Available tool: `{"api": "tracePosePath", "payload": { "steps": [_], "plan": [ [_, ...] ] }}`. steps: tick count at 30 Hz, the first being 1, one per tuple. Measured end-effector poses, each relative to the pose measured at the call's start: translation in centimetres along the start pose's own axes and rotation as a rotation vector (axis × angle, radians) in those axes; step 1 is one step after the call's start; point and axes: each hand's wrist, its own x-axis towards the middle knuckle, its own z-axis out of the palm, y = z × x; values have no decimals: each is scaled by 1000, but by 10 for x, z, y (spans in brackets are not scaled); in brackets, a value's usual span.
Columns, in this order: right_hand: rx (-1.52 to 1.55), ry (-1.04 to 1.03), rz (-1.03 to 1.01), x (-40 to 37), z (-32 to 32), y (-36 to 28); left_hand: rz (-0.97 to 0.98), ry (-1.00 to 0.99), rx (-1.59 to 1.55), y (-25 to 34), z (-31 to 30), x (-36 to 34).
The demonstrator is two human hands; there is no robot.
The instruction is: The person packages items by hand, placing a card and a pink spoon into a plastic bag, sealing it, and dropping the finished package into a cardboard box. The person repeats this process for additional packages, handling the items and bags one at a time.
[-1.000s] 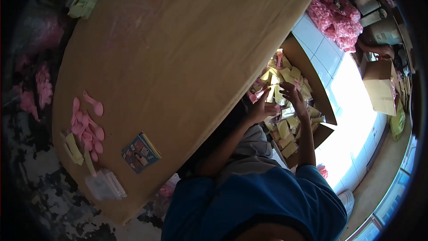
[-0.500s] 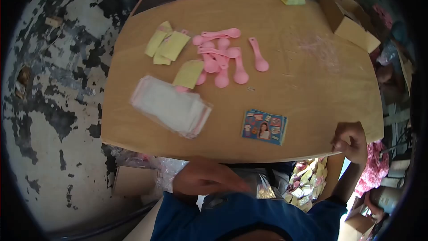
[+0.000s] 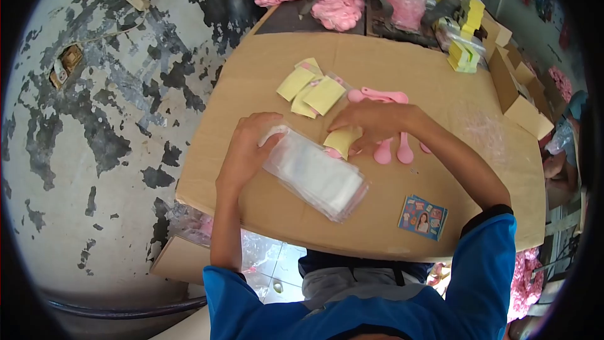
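My left hand is at the upper left corner of a stack of clear plastic bags, thumb and fingers apart, the thumb touching the corner. My right hand reaches over the pink plastic spoons, hiding most of the pile. Its fingers are spread above a yellow card that lies beside the bags with a bit of pink under it. Several more yellow cards lie beyond, overlapping, with clear film at their edge. Near the table's front is a small stack of blue printed cards.
The brown-covered table has crumpled clear film on its right. Behind stand an open cardboard box, yellow stacks, pink bundles and a bag of pink items. A peeling wall is at left.
Both hands have come over the table: the left from near my body to the bags, the right from the right edge to the yellow card and spoons. The view has shifted.
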Motion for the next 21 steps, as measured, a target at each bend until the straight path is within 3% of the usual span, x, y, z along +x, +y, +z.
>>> {"api": "tracePosePath", "payload": {
  "steps": [3,6,8,10,11,12,14,15,18,21],
  "plan": [
    [-6,35,34,8,-5,10,15,-58,-61,-4,-16,27],
    [103,326,-28,31,-23,23,-15,-239,-206,-28,-3,78],
    [40,365,-18,56,-20,49,-106,-320,-102,-39,17,115],
    [-137,401,-102,75,-11,67,-386,-314,-290,-77,64,150],
    [-293,320,42,82,-6,66,-394,-287,-300,-92,83,159],
    [-239,310,82,87,-3,62,-402,-259,-310,-107,101,168],
    [-135,289,152,98,-7,59,-168,-151,-157,-123,119,173],
    [-127,314,130,102,-6,59,-236,-150,-495,-115,114,165],
    [-233,287,159,115,-12,60,-352,-226,-606,-123,105,162],
    [-293,360,56,125,-12,72,-248,-140,-389,-128,92,156]
  ]
}}
